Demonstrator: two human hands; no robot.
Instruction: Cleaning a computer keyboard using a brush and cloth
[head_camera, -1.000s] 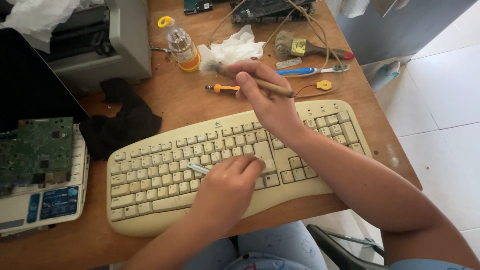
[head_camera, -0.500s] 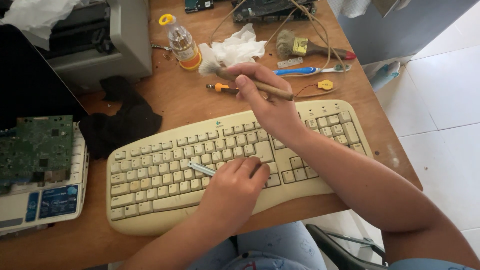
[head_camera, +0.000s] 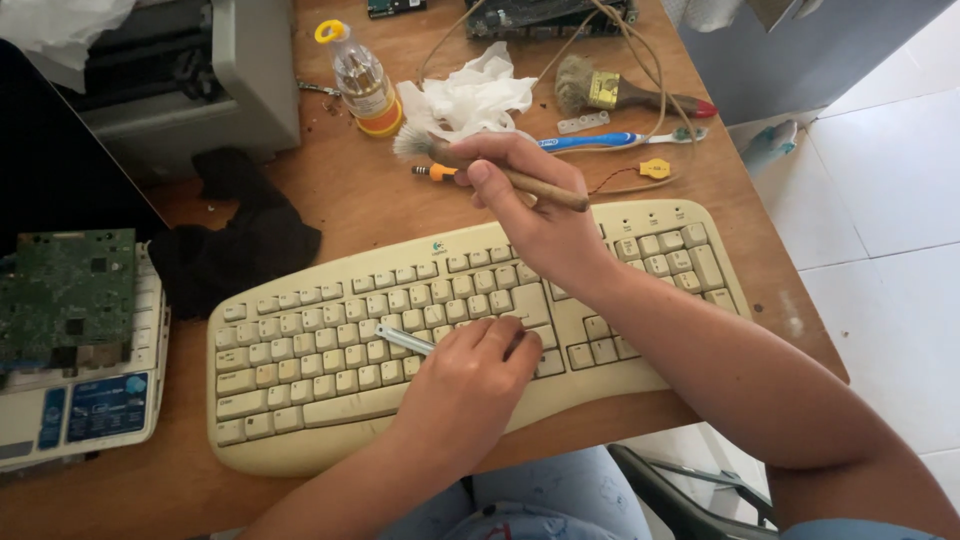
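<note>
Left hand (head_camera: 470, 385): closed on metal tool (head_camera: 403, 340) – may slip, scratching a keyboard (head_camera: 320, 400) key.
Right hand (head_camera: 525, 205): grips brush (head_camera: 480, 165) – idle.

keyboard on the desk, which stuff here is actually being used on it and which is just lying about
In use:
- keyboard
- small brush in the right hand
- thin metal tool in the left hand

Lying about:
- bottle
- crumpled tissue
- toothbrush
- big paintbrush
- black cloth
- circuit board
</note>
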